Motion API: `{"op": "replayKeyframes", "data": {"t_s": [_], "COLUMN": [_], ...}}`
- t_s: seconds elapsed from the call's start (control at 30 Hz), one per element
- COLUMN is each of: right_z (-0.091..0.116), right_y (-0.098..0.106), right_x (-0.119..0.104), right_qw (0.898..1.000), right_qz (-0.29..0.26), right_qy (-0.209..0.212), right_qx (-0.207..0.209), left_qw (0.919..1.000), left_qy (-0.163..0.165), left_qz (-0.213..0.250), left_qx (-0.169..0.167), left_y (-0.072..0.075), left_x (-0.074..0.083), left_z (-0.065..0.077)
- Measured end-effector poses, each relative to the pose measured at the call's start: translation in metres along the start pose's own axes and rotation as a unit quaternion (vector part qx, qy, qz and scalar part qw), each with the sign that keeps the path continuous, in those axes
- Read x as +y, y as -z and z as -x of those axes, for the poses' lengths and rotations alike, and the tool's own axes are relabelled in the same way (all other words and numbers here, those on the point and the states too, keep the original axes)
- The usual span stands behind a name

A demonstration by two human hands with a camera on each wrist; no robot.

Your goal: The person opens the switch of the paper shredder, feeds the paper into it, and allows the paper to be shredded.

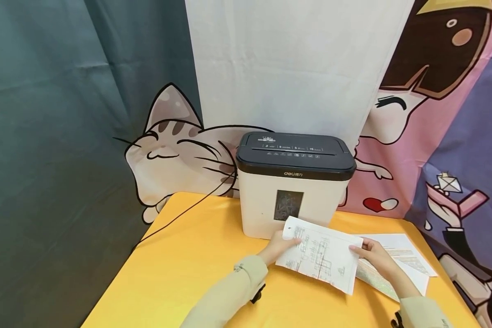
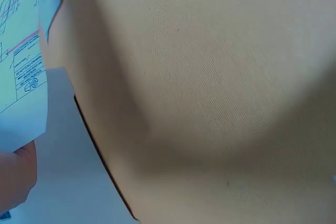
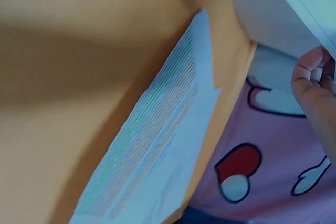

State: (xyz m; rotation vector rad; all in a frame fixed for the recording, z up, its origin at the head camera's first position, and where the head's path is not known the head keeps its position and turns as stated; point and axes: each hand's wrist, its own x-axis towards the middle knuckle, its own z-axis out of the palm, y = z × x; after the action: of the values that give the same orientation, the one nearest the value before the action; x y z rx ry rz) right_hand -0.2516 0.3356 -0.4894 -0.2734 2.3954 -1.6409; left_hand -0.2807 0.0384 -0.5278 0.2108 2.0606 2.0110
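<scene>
A white sheet of paper (image 1: 317, 253) printed with a line diagram is held up in front of a paper shredder (image 1: 250, 205). At its left edge my left hand (image 1: 279, 246) pinches it, thumb on the printed side. My right hand (image 1: 375, 256) pinches the upper right corner between thumb and fingers. The sheet bends slightly and tilts down to the right. In the left wrist view the paper (image 2: 21, 61) shows a printed title box beside my left hand (image 2: 18, 177). In the right wrist view my right hand (image 3: 317, 80) has curled fingers at the paper's edge.
More printed sheets (image 1: 406, 250) lie on the yellow table (image 1: 197, 269) at the right, partly under my right arm. The shredder's dark lid (image 1: 295, 157) has a narrow slot. A black cord (image 1: 176, 218) runs left from it. Cartoon-printed curtains (image 1: 279, 64) hang behind.
</scene>
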Motion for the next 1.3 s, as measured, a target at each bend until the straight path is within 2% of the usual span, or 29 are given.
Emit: {"op": "replayKeyframes", "data": {"t_s": [0.17, 0.27, 0.47, 0.6, 0.73, 0.83, 0.93, 1.1, 1.3], "right_z": [-0.001, -0.002, -0.005, -0.008, -0.009, -0.009, -0.011, -0.012, -0.013], "right_y": [-0.012, -0.021, -0.033, -0.036, -0.035, -0.031, -0.027, -0.019, -0.008], "right_x": [-0.014, -0.024, -0.05, -0.071, -0.093, -0.109, -0.122, -0.145, -0.163], "right_qw": [0.999, 0.998, 0.999, 0.998, 0.997, 0.995, 0.992, 0.983, 0.974], "right_qz": [-0.016, -0.015, -0.002, 0.019, 0.045, 0.056, 0.061, 0.078, 0.109], "right_qy": [0.022, 0.033, 0.042, 0.056, 0.067, 0.082, 0.114, 0.164, 0.201], "right_qx": [-0.029, -0.045, -0.02, -0.005, 0.006, 0.01, 0.008, 0.007, 0.006], "left_qw": [0.9995, 0.9991, 0.9987, 0.9988, 0.9969, 0.992, 0.9845, 0.9763, 0.9718], "left_qy": [0.009, 0.012, 0.006, -0.018, -0.046, -0.075, -0.116, -0.144, -0.156], "left_qz": [0.03, 0.028, 0.013, -0.021, -0.065, -0.096, -0.124, -0.153, -0.172], "left_qx": [0.006, 0.028, 0.048, 0.041, 0.004, -0.03, -0.045, -0.052, -0.04], "left_y": [0.011, 0.019, 0.036, 0.049, 0.063, 0.074, 0.083, 0.093, 0.107], "left_x": [0.005, 0.012, 0.038, 0.06, 0.08, 0.094, 0.109, 0.135, 0.152], "left_z": [0.008, 0.011, 0.014, 0.02, 0.026, 0.026, 0.024, 0.025, 0.024]}}
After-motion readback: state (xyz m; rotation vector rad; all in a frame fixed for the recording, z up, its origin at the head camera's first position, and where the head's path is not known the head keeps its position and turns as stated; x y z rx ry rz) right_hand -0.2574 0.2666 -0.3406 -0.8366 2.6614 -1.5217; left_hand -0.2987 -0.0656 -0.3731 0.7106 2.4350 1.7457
